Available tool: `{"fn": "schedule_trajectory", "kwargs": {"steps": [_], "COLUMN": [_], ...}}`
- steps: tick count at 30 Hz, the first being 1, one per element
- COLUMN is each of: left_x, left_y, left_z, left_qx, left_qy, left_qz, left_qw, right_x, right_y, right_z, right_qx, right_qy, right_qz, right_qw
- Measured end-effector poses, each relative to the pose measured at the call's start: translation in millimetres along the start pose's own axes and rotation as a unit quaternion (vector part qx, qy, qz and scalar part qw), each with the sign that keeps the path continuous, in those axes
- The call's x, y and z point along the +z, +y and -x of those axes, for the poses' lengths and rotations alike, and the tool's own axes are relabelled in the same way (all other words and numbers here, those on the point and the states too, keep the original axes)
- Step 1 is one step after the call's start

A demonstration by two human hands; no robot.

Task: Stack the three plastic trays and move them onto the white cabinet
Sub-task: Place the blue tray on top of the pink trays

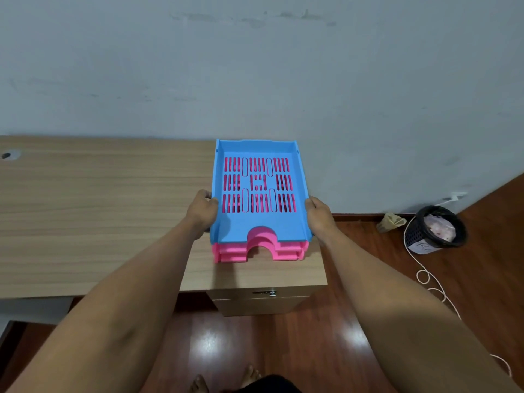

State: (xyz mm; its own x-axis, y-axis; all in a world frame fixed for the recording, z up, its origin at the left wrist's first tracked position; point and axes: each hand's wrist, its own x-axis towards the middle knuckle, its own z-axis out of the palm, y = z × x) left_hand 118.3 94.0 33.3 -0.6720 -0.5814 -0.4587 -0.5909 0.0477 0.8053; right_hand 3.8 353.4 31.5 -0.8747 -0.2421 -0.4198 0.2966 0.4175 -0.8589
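Note:
A blue slotted plastic tray (232, 225) lies on top of two pink trays (286, 252), all nested in one stack at the right end of the wooden desk (99, 208). My left hand (202, 212) grips the stack's left side. My right hand (319, 215) grips its right side. Pink shows through the blue tray's slots and at the arched front cut-out. No white cabinet is in view.
A wooden drawer unit (263, 303) stands under the desk's right end. To the right on the red-brown floor are a black mesh waste bin (435, 226), a crumpled paper bag (390, 221) and a white cord (425, 276). A grey wall rises behind.

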Motion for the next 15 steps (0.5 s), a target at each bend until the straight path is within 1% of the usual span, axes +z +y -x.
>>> {"fn": "schedule_trajectory", "kwargs": {"steps": [4,8,12,15], "left_x": [-0.6,-2.7,-8.1,-10.0], "left_y": [-3.3,-2.9,0.2,-1.1], "left_z": [2.1,1.7,-0.1,1.4], "left_qx": [-0.005,-0.005,-0.024,-0.022], "left_qy": [-0.012,-0.016,-0.049,-0.065], "left_qz": [0.033,0.039,0.039,0.036], "left_qw": [0.999,0.999,0.998,0.997], "right_x": [-0.4,-1.6,-2.0,-0.6], "right_y": [1.4,-1.9,-6.4,-5.3], "right_z": [-3.3,-8.8,-10.8,-11.9], "right_qx": [0.006,0.022,0.025,0.029], "right_qy": [-0.008,-0.024,-0.025,-0.022], "right_qz": [-0.012,-0.005,0.004,0.027], "right_qw": [1.000,0.999,0.999,0.999]}}
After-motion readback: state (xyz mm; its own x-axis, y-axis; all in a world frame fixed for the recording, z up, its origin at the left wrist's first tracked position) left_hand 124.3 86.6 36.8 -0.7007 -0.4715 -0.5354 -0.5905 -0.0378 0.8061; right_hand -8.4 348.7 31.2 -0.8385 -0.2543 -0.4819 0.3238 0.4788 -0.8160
